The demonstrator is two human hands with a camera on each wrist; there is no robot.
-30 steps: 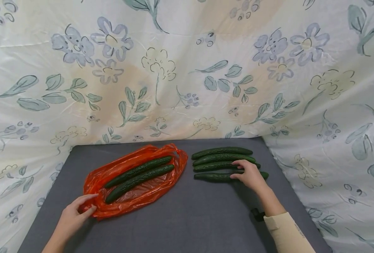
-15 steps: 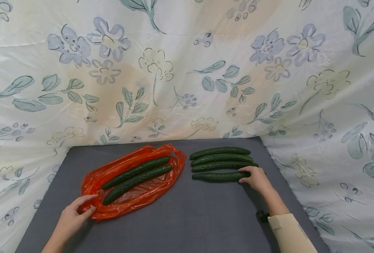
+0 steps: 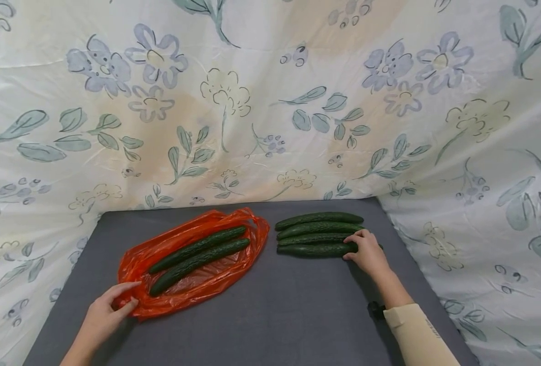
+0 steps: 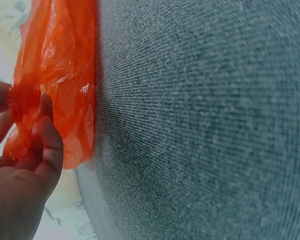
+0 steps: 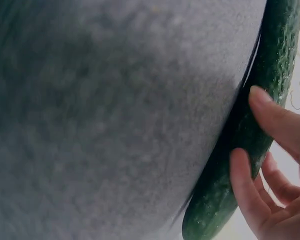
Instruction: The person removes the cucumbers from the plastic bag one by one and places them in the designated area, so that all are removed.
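An orange-red plastic bag (image 3: 226, 292) lies spread on the left, with two dark green cucumbers (image 3: 201, 259) resting in its opening. My left hand (image 3: 107, 310) pinches the bag's near left end; the left wrist view shows the thin plastic (image 4: 65, 65) bunched between thumb and fingers. On the right, several cucumbers (image 3: 320, 218) lie side by side in a row. The nearest cucumber (image 3: 311, 250) is in the grip of my right hand (image 3: 368, 254), close to its right end. Up close in the right wrist view, fingers and thumb straddle that cucumber (image 5: 240, 135), which lies along the cloth.
A dark grey cloth (image 3: 270, 315) covers the table top. Floral fabric (image 3: 252, 127) hangs behind the table and down both sides. A black band (image 3: 375, 310) shows at my right wrist beside the beige sleeve (image 3: 416, 335).
My right hand first shifted right along the nearest cucumber, then moved slightly away from me. That cucumber now lies against its neighbour, the gap between them closed. My left hand stays put.
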